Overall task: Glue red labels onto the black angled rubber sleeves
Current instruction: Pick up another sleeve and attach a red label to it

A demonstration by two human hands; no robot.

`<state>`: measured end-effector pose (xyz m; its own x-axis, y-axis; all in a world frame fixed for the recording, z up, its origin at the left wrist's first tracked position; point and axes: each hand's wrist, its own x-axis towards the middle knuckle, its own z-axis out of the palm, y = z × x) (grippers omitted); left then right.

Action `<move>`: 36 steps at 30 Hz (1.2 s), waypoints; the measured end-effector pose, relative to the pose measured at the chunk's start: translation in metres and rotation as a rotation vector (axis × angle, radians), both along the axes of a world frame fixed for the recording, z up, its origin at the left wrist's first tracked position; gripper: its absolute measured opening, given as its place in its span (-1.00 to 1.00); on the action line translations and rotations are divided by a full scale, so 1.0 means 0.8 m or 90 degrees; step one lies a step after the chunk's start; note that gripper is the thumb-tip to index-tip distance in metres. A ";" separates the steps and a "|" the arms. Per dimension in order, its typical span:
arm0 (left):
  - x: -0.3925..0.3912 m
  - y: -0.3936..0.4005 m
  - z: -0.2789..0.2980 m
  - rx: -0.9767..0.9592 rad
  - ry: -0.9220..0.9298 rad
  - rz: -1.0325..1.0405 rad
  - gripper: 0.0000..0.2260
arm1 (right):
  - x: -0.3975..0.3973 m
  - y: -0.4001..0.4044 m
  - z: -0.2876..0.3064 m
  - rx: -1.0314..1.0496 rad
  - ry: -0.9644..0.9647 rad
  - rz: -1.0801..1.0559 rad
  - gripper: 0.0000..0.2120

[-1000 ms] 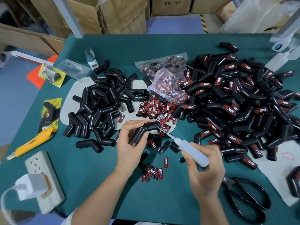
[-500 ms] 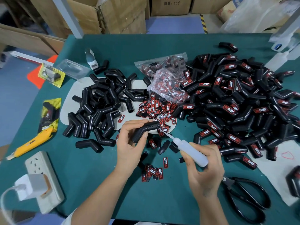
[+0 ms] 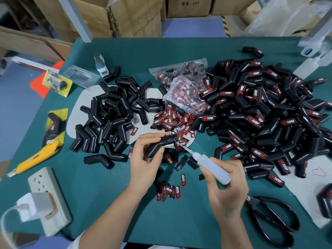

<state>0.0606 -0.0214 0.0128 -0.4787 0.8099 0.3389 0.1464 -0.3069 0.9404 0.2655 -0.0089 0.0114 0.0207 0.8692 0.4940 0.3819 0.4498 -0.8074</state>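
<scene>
1. Fingers and thumb of the left hand (image 3: 143,162) pinch one black angled sleeve (image 3: 161,145) above the green table (image 3: 179,221).
2. Right hand (image 3: 227,186) is curled around a translucent glue bottle (image 3: 212,168); its thin nozzle touches the upper end of the held sleeve.
3. Clear plastic bag (image 3: 183,90) lies between the two heaps and contains many red labels.
4. Loose red labels (image 3: 170,121) lie spread just in front of the bag.
5. Plain sleeves (image 3: 111,114) are heaped left; labelled sleeves (image 3: 265,114) right.
6. Black scissors (image 3: 273,218) lie near the right wrist.
</scene>
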 end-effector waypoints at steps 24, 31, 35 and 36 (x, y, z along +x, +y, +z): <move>0.001 -0.002 0.001 -0.005 -0.005 -0.009 -0.68 | -0.002 -0.002 0.001 -0.008 -0.002 0.031 -0.79; 0.002 -0.002 0.003 -0.011 0.000 0.001 -0.65 | 0.000 -0.002 0.001 -0.004 0.000 0.032 -0.77; 0.000 -0.002 0.003 -0.017 0.008 0.010 -0.58 | 0.001 -0.001 0.001 -0.009 0.004 0.026 -0.77; 0.000 -0.001 0.003 -0.020 0.013 0.014 -0.56 | 0.001 -0.001 0.001 -0.009 0.004 0.029 -0.77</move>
